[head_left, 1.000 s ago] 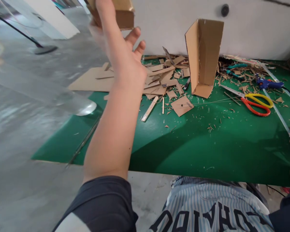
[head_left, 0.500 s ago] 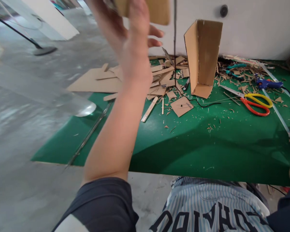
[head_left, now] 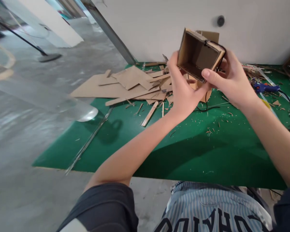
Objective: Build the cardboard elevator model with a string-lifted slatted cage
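Cardboard box [head_left: 194,58] held up above the green desk [head_left: 183,154], open side facing back toward the wearer; clasped from below by left hand [head_left: 183,91], fingers closed on its near edge; pinched at the right side by right hand [head_left: 233,82]; black cord [head_left: 205,108] trailing from box down to desk; cardboard scraps [head_left: 132,82] well behind; blue glue gun [head_left: 264,87] far right.

A: Where is a hand finding room?

B: The green table mat [head_left: 183,154] is lying bare from its middle toward six o'clock.

A: What is standing in the way?

B: Brown cardboard offcuts [head_left: 135,83] are piling at ten o'clock, a long metal strip [head_left: 87,143] is slanting at eight, and a blue glue gun [head_left: 264,87] with its black cable [head_left: 289,102] is crowding two. The left hand [head_left: 183,90] and right hand [head_left: 232,80] are gripping a small open cardboard box [head_left: 198,54] at twelve.
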Available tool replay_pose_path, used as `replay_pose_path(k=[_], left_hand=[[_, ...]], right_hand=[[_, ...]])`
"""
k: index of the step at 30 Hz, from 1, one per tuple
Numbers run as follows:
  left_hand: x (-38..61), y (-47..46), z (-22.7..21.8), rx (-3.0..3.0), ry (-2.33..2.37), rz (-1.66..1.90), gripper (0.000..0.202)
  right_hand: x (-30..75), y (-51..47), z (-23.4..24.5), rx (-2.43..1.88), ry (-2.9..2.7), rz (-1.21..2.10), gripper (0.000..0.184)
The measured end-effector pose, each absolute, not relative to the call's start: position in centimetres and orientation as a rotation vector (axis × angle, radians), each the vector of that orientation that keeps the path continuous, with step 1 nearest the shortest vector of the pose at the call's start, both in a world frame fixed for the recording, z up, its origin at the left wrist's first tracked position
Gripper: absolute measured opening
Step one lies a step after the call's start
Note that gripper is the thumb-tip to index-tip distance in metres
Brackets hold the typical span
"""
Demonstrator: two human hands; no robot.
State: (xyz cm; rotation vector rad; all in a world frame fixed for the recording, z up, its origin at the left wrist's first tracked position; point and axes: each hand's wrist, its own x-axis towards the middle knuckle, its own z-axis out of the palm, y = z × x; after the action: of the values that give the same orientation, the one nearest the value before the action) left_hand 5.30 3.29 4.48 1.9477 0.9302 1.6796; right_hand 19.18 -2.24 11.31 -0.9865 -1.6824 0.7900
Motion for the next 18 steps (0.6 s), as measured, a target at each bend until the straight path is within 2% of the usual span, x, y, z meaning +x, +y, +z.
replay_pose_path(k=[3, 7, 13, 16, 18], left_hand=[[5.5, 4.0, 3.7, 1.985, 0.926, 1.662, 0.099], [4.9, 4.5, 3.4, 2.053, 0.935, 1.712, 0.100], [1.9, 8.8, 3.1, 1.837, 0.953, 1.830, 0.092], [0.4, 12.6, 2.1, 1.740, 0.862, 1.623, 0.109], [-0.1, 14.5, 1.5, 1.864, 0.782, 1.453, 0.104]], right_hand=[[19.2, -1.3, 10.3, -1.181, -1.701, 0.664, 0.070], [20.6, -0.5, 9.8, -1.152, -1.682, 0.615, 0.067], [23.7, 0.4, 9.6, -1.139, -1.635, 0.639, 0.068], [24.6, 1.0, 9.1, -1.194, -1.685, 0.626, 0.073], [24.8, 1.3, 8.7, -1.253, -1.732, 0.565, 0.075]])
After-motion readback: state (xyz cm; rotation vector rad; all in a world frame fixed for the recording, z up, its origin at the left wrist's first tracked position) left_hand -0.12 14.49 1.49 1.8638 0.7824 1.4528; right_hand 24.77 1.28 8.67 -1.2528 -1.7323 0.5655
